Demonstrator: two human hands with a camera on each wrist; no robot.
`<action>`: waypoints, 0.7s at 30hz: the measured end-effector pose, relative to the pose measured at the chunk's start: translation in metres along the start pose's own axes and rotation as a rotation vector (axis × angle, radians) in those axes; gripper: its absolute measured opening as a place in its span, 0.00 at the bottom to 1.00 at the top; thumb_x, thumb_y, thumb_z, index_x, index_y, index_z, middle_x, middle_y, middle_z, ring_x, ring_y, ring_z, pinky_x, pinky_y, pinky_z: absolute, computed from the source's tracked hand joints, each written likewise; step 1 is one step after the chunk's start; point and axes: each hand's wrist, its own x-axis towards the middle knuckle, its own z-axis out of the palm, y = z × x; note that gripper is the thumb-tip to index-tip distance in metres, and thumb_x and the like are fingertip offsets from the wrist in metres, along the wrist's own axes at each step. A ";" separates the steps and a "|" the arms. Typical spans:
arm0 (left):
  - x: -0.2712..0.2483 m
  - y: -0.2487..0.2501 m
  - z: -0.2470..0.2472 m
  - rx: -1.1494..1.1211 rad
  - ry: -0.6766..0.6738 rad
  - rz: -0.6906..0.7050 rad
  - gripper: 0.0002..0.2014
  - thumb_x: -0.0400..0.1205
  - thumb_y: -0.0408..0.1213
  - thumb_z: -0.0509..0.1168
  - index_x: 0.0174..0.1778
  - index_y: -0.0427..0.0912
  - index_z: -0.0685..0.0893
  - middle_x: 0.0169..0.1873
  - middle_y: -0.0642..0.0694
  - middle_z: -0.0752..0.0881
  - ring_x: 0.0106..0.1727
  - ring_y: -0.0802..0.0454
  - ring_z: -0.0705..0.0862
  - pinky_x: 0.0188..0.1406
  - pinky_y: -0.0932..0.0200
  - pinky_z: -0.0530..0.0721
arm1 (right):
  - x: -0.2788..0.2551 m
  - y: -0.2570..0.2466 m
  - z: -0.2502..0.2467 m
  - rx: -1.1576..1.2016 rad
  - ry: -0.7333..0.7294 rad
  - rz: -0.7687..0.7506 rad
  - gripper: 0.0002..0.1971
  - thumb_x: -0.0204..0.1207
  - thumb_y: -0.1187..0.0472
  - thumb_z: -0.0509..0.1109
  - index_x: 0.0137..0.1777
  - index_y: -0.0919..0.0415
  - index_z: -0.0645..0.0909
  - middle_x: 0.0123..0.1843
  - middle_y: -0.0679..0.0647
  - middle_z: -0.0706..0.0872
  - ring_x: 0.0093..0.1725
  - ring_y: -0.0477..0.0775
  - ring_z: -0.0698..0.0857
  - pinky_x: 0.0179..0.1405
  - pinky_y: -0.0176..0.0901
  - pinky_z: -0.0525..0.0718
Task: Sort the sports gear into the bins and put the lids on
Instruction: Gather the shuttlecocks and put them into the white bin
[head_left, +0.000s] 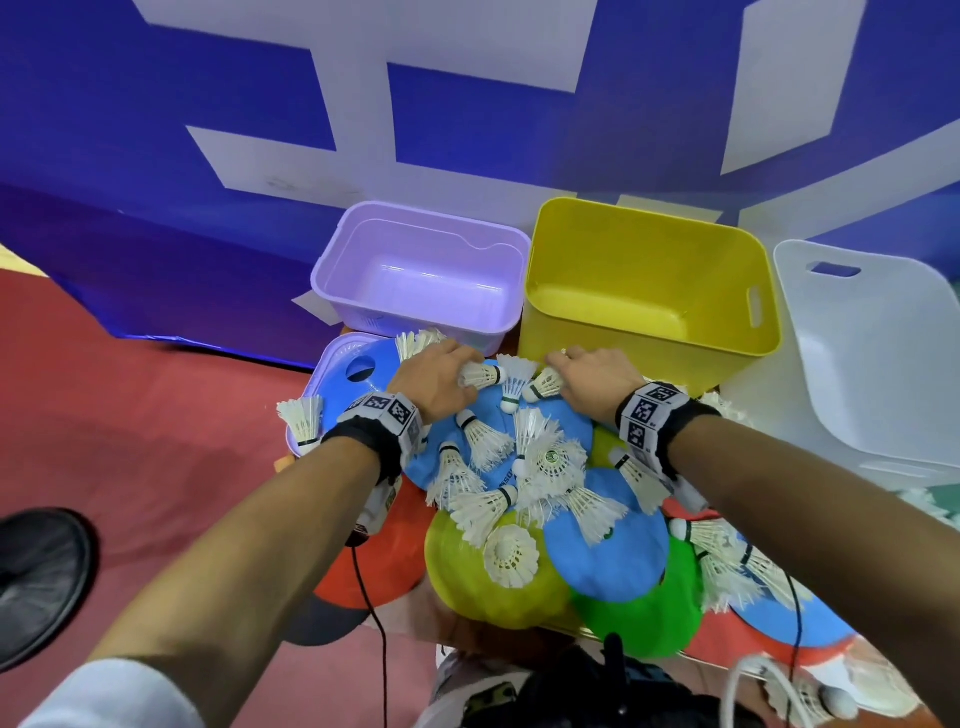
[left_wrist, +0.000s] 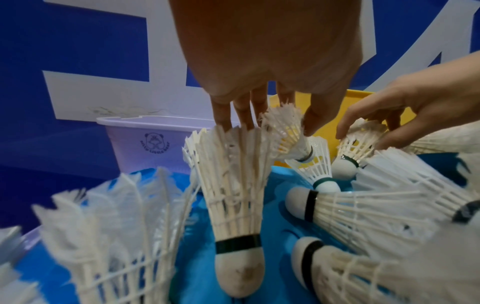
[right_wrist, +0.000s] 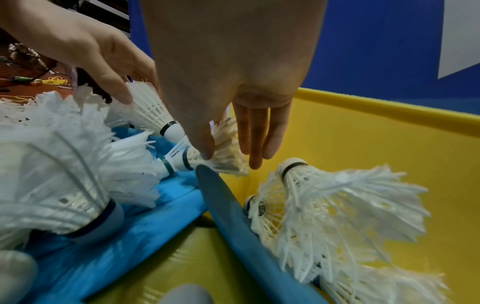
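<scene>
Several white feather shuttlecocks lie heaped on flat coloured discs: blue (head_left: 608, 551), yellow-green (head_left: 467, 577), green (head_left: 649, 618) and red (head_left: 374, 566). Behind the heap stand an empty purple bin (head_left: 332, 270) and an empty yellow bin (head_left: 649, 332). My left hand (head_left: 462, 374) pinches one shuttlecock (left_wrist: 288, 133) by its feathers, thumb against fingers (left_wrist: 244, 111). My right hand (head_left: 558, 371) pinches another shuttlecock (right_wrist: 226, 158) right at the yellow bin's near wall (right_wrist: 363, 144). The two hands sit close together at the far edge of the pile.
A white lid (head_left: 872, 364) lies to the right of the yellow bin. A purple lid (head_left: 319, 384) lies at the left, partly under a blue disc with a hole. A blue and white banner wall backs the bins. A black shoe (head_left: 41, 582) stands on the red floor.
</scene>
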 end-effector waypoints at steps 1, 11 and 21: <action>-0.001 0.001 -0.002 0.001 0.009 0.004 0.25 0.81 0.46 0.64 0.75 0.50 0.72 0.71 0.47 0.74 0.70 0.46 0.74 0.61 0.46 0.78 | -0.003 0.001 -0.001 0.005 0.015 0.000 0.20 0.85 0.57 0.58 0.76 0.53 0.65 0.57 0.57 0.80 0.38 0.54 0.80 0.32 0.44 0.79; -0.011 0.019 -0.020 0.034 0.079 0.037 0.24 0.79 0.51 0.64 0.71 0.52 0.74 0.66 0.48 0.78 0.64 0.44 0.79 0.59 0.46 0.79 | -0.040 0.020 -0.013 0.054 0.098 0.049 0.25 0.79 0.37 0.61 0.71 0.48 0.68 0.60 0.57 0.75 0.40 0.55 0.79 0.36 0.44 0.77; -0.012 0.060 -0.027 0.025 0.128 0.206 0.22 0.83 0.53 0.63 0.73 0.53 0.74 0.69 0.50 0.78 0.64 0.46 0.80 0.58 0.49 0.77 | -0.092 0.043 -0.016 0.145 0.218 0.133 0.24 0.80 0.37 0.60 0.66 0.54 0.71 0.61 0.54 0.83 0.48 0.58 0.84 0.44 0.49 0.83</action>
